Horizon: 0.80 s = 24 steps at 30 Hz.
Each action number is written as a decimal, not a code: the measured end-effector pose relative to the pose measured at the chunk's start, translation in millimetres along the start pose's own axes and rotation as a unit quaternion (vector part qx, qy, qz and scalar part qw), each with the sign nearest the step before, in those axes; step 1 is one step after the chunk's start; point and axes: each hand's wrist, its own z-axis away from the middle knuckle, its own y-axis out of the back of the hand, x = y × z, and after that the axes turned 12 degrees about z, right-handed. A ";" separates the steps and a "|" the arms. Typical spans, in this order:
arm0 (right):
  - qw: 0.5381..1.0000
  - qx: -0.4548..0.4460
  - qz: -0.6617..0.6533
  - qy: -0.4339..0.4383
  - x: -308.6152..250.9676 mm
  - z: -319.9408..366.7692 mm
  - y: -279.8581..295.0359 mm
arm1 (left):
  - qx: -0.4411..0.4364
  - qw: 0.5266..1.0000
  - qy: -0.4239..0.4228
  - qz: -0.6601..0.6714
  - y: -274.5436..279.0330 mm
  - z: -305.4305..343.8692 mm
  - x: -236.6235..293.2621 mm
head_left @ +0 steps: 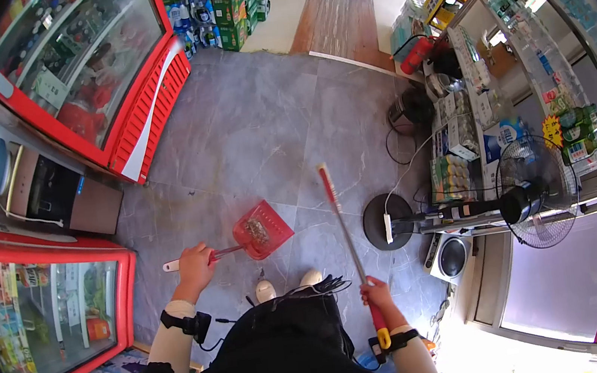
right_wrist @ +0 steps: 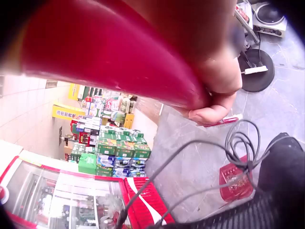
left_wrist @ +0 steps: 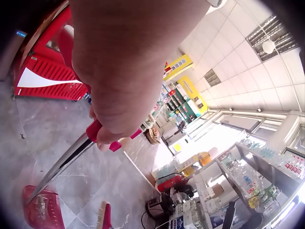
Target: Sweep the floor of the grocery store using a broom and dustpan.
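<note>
Two hands, two tools, well apart. The left hand (head_left: 196,264) is wrapped round the long handle of the red dustpan (head_left: 263,229), fingers curled tight on the red grip, as the left wrist view shows. The right hand (head_left: 379,295) is closed on the red sleeve near the top of the broom (head_left: 347,240), whose shaft slants away to a brush head down on the grey floor (head_left: 259,116).

The pan sits out in front of the pale shoes (head_left: 265,290), just left of the brush, with a small heap of litter (head_left: 257,229) inside; too small to name. Whether its lip touches the tiles, I cannot tell.

Now the dangers, as I read them. That pan hangs at the end of a long handle, held one-handed: let the wrist roll or the pan tilt mouth-down and the heap slides straight back onto the floor. There is a gap between brush and pan, too, so a careless flick could scatter dirt past the lip.

Over on the right, a standing fan (head_left: 537,193) and a white cable (head_left: 406,172) trailing across the tiles. A wide swing of the broom could snag that cable or knock the fan's base, and the shoes are close enough to the pan to kick it
</note>
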 end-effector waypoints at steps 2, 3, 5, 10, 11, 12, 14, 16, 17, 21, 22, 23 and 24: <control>0.999 0.030 0.022 0.022 -48.1 -43.3 23.7 | 0.028 1.000 0.006 -0.009 6.7 -31.8 -4.8; 0.999 0.024 0.021 0.042 -70.1 -67.1 37.7 | 0.028 1.000 0.006 -0.011 8.3 -47.9 -5.2; 0.998 0.036 0.007 0.050 -113.8 -114.0 66.7 | 0.041 0.998 0.024 -0.028 8.6 -79.5 -1.0; 0.944 0.000 0.256 0.208 -169.5 -294.5 96.8 | 0.052 0.995 0.075 -0.032 -1.0 -186.4 16.1; 0.826 0.051 0.421 0.371 -148.0 -356.5 99.3 | 0.059 0.994 0.085 -0.020 -1.7 -215.5 20.6; 0.866 0.026 0.369 0.337 -153.2 -359.4 86.1 | 0.051 0.994 0.090 -0.026 -2.7 -240.5 25.5; 0.965 -0.013 0.208 0.160 -193.9 -319.1 26.6 | 0.057 0.992 0.115 -0.004 -7.3 -289.9 31.0; 0.994 -0.023 0.104 0.011 -277.5 -270.9 25.9 | 0.056 0.991 0.119 -0.017 -8.9 -336.9 41.5; 0.997 -0.070 0.044 -0.007 -298.4 -267.7 34.6 | 0.058 0.991 0.118 -0.031 -7.7 -358.4 44.6; 0.995 -0.098 -0.022 -0.019 -370.1 -275.6 83.5 | 0.068 0.990 0.120 -0.038 -9.7 -426.5 48.6; 0.997 -0.071 -0.011 0.006 -387.9 -283.6 93.6 | 0.074 0.989 0.122 -0.040 -10.2 -442.2 49.8; 0.999 -0.043 -0.001 0.030 -405.4 -293.1 103.8 | 0.078 0.988 0.123 -0.042 -12.2 -457.2 50.1; 0.995 -0.043 0.051 0.072 -419.3 -314.3 114.5 | 0.074 0.989 0.120 -0.051 -14.8 -473.0 48.0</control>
